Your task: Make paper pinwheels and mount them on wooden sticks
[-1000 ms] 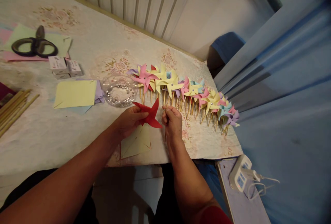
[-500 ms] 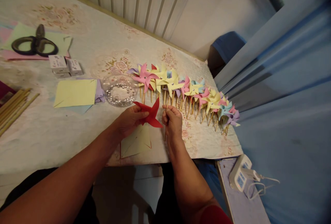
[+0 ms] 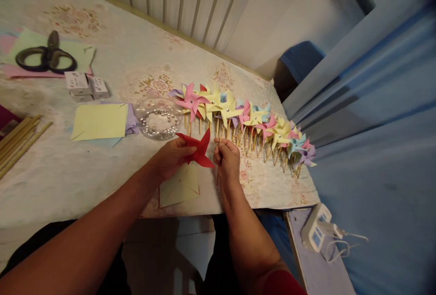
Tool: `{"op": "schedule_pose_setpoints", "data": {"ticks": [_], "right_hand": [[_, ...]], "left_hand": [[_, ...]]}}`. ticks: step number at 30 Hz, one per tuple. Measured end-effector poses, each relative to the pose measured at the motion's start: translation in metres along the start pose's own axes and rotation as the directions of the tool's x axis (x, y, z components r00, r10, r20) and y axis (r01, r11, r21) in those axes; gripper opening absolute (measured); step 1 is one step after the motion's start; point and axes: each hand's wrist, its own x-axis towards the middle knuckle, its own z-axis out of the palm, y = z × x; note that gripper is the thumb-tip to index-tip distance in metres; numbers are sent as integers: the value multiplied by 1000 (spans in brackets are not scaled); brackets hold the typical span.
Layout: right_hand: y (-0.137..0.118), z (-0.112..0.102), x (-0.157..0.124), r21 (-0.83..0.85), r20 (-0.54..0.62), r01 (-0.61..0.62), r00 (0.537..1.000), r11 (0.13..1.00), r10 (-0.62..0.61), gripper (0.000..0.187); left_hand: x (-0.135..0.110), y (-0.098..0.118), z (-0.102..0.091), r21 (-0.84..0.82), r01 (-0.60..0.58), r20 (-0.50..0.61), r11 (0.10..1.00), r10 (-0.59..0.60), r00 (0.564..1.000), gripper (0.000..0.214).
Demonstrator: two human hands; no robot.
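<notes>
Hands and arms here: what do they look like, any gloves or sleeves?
Both are bare: the left hand and right hand wear no gloves, and no watch or bracelet shows at either wrist. The left arm is uncovered as far as the picture's edge. The right arm ends in a red sleeve at the bottom edge.

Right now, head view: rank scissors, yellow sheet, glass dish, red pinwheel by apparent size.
1. yellow sheet and scissors, about alike.
2. glass dish.
3. red pinwheel, partly hidden by the left hand.
</notes>
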Motion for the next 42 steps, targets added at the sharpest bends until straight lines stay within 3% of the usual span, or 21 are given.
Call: {"op": "schedule_pose_setpoints", "data": {"ticks": [18, 31, 42], "right_hand": [[2, 0, 0, -44, -29, 11, 999, 999, -13, 16], [-2, 3, -3, -59, -23, -8, 1000, 998, 7, 31], [-14, 18, -29, 40, 126, -74, 990, 996, 68, 32]], "left_hand": [[5, -6, -5, -8, -17, 25, 1000, 17, 1000, 26], [9, -8, -5, -151, -19, 70, 988, 30, 997, 35], [5, -8, -3, -216, -87, 201, 973, 131, 971, 27]]}}
